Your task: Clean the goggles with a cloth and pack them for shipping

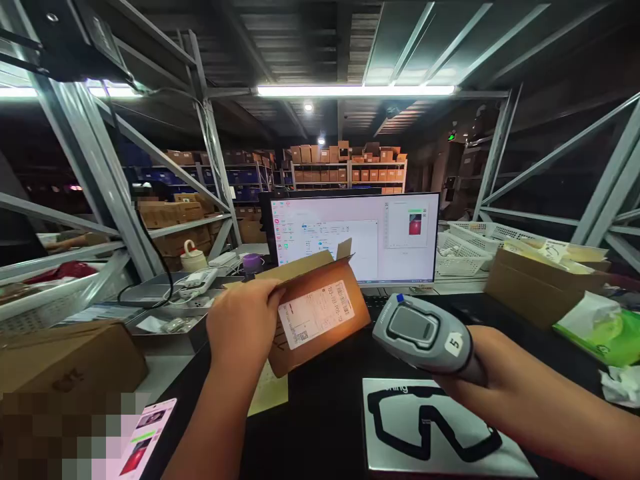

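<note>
Cardboard parcel (325, 320) raised in left hand (243, 327), barcode scanner (417, 333) gripped in right hand (500, 363)

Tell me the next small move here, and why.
Probably bring the handheld barcode scanner in the right hand to bear on the white shipping label on the cardboard box held up by the left hand. The label faces the camera with its barcodes showing, and the scanner is already right beside it.

left hand (243, 327) — right hand (483, 360) — both bare
</note>
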Tool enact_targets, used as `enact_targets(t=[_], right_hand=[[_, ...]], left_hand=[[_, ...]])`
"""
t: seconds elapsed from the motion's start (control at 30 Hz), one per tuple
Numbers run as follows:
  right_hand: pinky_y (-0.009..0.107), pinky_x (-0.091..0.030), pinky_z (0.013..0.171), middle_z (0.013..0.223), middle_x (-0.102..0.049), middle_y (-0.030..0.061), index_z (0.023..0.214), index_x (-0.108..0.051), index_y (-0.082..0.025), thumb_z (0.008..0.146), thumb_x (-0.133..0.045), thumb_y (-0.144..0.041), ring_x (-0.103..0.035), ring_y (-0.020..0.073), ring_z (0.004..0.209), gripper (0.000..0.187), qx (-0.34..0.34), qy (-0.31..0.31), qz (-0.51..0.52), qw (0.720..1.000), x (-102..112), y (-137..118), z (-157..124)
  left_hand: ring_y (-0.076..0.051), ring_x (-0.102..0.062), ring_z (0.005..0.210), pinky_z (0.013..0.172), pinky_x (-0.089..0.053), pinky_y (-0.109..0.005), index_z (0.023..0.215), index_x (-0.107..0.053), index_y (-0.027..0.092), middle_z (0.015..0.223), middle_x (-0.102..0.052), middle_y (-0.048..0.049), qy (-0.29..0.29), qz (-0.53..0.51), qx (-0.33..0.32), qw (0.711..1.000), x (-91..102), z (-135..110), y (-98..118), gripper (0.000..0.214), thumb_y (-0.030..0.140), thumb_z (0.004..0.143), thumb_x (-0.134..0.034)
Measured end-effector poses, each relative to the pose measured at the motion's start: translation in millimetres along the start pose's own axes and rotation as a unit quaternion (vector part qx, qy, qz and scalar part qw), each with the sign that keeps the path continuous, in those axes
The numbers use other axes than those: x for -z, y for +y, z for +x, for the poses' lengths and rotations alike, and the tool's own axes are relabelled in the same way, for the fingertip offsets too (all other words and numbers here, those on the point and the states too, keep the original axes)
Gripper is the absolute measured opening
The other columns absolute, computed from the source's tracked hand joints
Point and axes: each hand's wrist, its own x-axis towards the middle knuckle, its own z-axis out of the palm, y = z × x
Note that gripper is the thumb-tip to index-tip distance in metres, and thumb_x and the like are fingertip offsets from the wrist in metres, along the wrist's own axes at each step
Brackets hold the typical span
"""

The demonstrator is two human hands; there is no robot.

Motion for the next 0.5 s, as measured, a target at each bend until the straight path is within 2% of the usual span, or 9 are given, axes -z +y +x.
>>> enact_targets(t=[0.13,0.23,0.3,0.4,0.47,0.5], right_hand=[[0.023,-0.048,0.060,0.078,-0.071,-0.0004,0.086,-0.068,-0.019,0.077,-0.059,-0.021,-0.063,0.0181,0.071,0.013,-0.009,-0.017,0.010,1.000,-2,-2,2],[0.023,-0.049,0.057,0.076,-0.071,0.0000,0.085,-0.067,-0.021,0.078,-0.058,-0.025,-0.064,0.0193,0.069,0.012,-0.050,-0.014,0.011,0.999,1,11,-7],[0.025,-0.052,0.058,0.076,-0.072,0.0010,0.085,-0.066,-0.022,0.078,-0.058,-0.031,-0.066,0.0216,0.071,0.014,-0.068,0.015,0.007,0.998,8,27,-11],[0.032,-0.057,0.062,0.085,-0.075,0.0053,0.098,-0.065,-0.025,0.076,-0.059,-0.042,-0.070,0.0259,0.072,0.029,-0.130,0.096,-0.012,0.987,25,78,-13],[0.036,-0.054,0.050,0.075,-0.074,0.0069,0.096,-0.065,-0.026,0.069,-0.059,-0.047,-0.067,0.0259,0.053,0.035,-0.221,0.120,-0.029,0.967,37,131,-16],[0.037,-0.051,0.045,0.064,-0.071,0.0074,0.087,-0.066,-0.027,0.066,-0.059,-0.047,-0.064,0.0261,0.045,0.030,-0.269,0.114,-0.046,0.955,41,161,-19]], left_hand=[[-0.031,-0.066,0.086,0.073,-0.044,-0.037,0.102,-0.077,0.034,0.090,-0.076,-0.0054,-0.058,0.004,-0.016,0.998,-8.1,0,10,0.027,0.037,0.090,-0.053],[-0.030,-0.067,0.085,0.072,-0.045,-0.036,0.104,-0.076,0.034,0.090,-0.076,-0.0054,-0.072,0.006,-0.014,0.997,-12.7,3,6,0.027,0.038,0.089,-0.053],[-0.030,-0.067,0.085,0.072,-0.046,-0.037,0.107,-0.076,0.034,0.090,-0.076,-0.0063,-0.079,0.021,0.009,0.997,-13.4,7,-2,0.030,0.039,0.090,-0.052],[-0.032,-0.067,0.087,0.071,-0.048,-0.039,0.112,-0.073,0.037,0.095,-0.075,-0.0078,-0.116,0.044,0.080,0.989,-10.9,16,-20,0.034,0.044,0.090,-0.048],[-0.034,-0.066,0.090,0.070,-0.049,-0.040,0.116,-0.072,0.039,0.101,-0.075,-0.0085,-0.138,0.045,0.139,0.980,-9.8,22,-36,0.037,0.046,0.090,-0.047],[-0.036,-0.066,0.091,0.070,-0.049,-0.043,0.117,-0.071,0.038,0.103,-0.074,-0.0103,-0.131,0.035,0.160,0.978,-10.5,25,-43,0.038,0.045,0.089,-0.046]])
